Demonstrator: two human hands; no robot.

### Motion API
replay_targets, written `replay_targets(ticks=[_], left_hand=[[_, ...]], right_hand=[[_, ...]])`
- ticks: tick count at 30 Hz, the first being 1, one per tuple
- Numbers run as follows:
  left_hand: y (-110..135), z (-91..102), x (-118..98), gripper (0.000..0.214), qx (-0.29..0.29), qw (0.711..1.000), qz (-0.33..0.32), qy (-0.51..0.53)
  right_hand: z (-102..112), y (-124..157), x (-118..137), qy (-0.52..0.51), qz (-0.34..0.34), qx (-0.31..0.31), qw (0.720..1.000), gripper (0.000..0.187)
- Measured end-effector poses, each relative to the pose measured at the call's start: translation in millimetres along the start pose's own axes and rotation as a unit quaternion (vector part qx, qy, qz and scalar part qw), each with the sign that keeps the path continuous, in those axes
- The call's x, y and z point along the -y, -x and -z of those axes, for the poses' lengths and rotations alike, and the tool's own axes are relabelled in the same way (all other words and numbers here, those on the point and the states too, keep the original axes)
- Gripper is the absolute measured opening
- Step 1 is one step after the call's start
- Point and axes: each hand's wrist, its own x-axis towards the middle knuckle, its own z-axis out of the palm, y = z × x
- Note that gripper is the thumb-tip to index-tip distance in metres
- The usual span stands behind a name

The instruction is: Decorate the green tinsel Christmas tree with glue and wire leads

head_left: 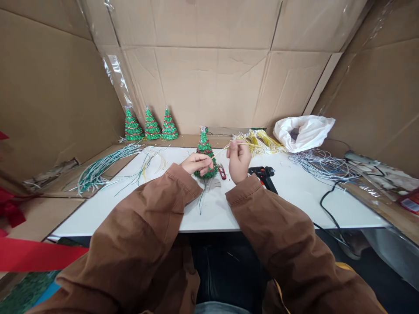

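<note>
Two bare hands, the left hand (197,164) and the right hand (239,159), hold a thin pale yellow strand (220,152) above a white tabletop (294,198). Left: thumb and forefinger are together, pinched on the strand's lower end. Right: the fingers are curled and the fingertips clamped on the strand higher up. The span between the hands slants upward to the right. Behind the left hand, a miniature Christmas tree (204,146) of green and red tinsel stands upright near the tabletop's far edge; the strand passes in front of its right side, and whether the two touch cannot be told. A dark green strand (200,201) trails on the tabletop toward the wearer. Just right of the tree lie red thread snips (222,172); beyond the right wrist rests a black hot-glue gun (262,173). Rear right: a bundle of yellow-and-white cords (260,143), a crumpled white plastic bag (316,133), and a loose coil of bluish wires (322,165). Rear left: three similar trees (152,125) stand in a row against the cardboard wall (209,83). Left: a sheaf of green-and-white cords (98,168) lies across the tabletop's edge.
</note>
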Motion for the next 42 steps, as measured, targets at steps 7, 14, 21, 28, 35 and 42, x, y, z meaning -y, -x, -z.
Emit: replay_targets(ticks=[7,14,21,28,35,42], left_hand=[[-2,7.7,7,0.046,-0.015,1.0,0.004,-0.013],[1,6.0,-1,0.048,-0.06,0.987,0.008,-0.146],[3,20.5,5,0.045,-0.373,0.873,-0.128,-0.286],[-10,33.1,50,0.074,-0.285,0.955,-0.028,-0.08],[-11,26.9,55,0.058,-0.216,0.976,-0.033,0.009],[-13,24.7,62,0.052,-0.281,0.958,-0.041,-0.026]], right_hand=[[-5,3,-7,0.029,0.069,0.192,0.978,0.021],[-3,0,-14,0.028,-0.005,0.131,0.991,0.021],[3,-4,-24,0.139,0.083,0.189,0.969,0.024],[1,1,-37,0.205,0.112,0.254,0.938,0.031],[-1,0,-40,0.222,0.143,0.284,0.922,0.032],[-6,2,-43,0.214,0.162,0.288,0.919,0.029]])
